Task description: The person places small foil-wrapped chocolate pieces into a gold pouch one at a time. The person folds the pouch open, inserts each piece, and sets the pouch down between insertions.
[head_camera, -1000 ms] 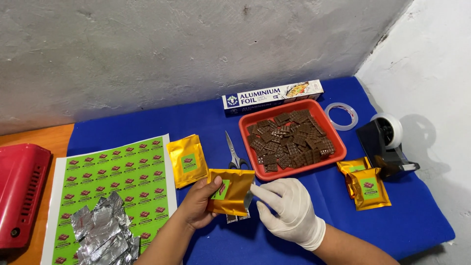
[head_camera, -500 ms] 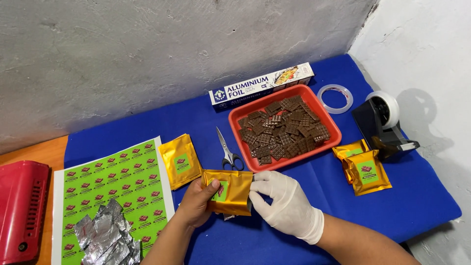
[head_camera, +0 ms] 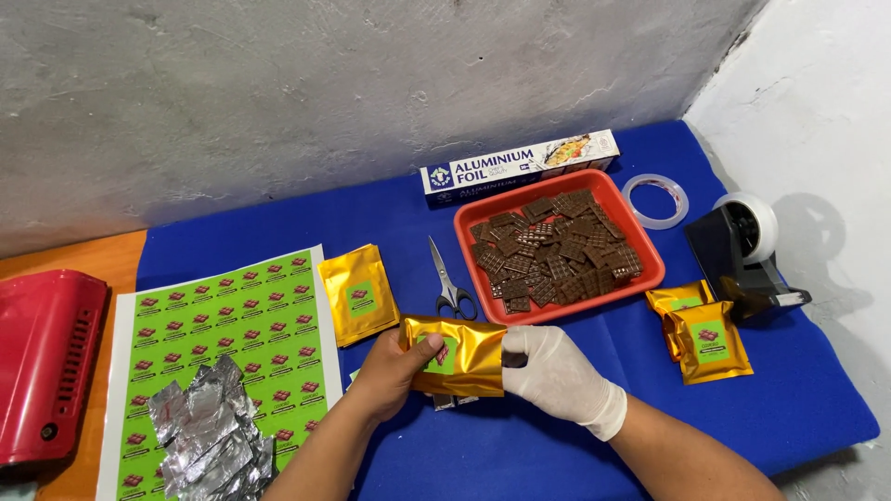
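I see both hands at lower centre of frame holding one gold foil pouch (head_camera: 457,355): bare left hand (head_camera: 394,376) fingers clamp its left end, gloved right hand (head_camera: 554,373) grips its right end. Scissors (head_camera: 449,279) and red tray (head_camera: 650,246) of chocolate pieces sit just above.

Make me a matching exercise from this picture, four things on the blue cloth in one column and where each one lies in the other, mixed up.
Things:
1. scissors
2. red tray
3. gold pouch
4. tape dispenser

Places:
A. far right, by the white wall
B. held between the left hand and the gloved right hand
C. just left of the tray
D. in front of the foil box, full of chocolate pieces

Pairs: 1-C, 2-D, 3-B, 4-A
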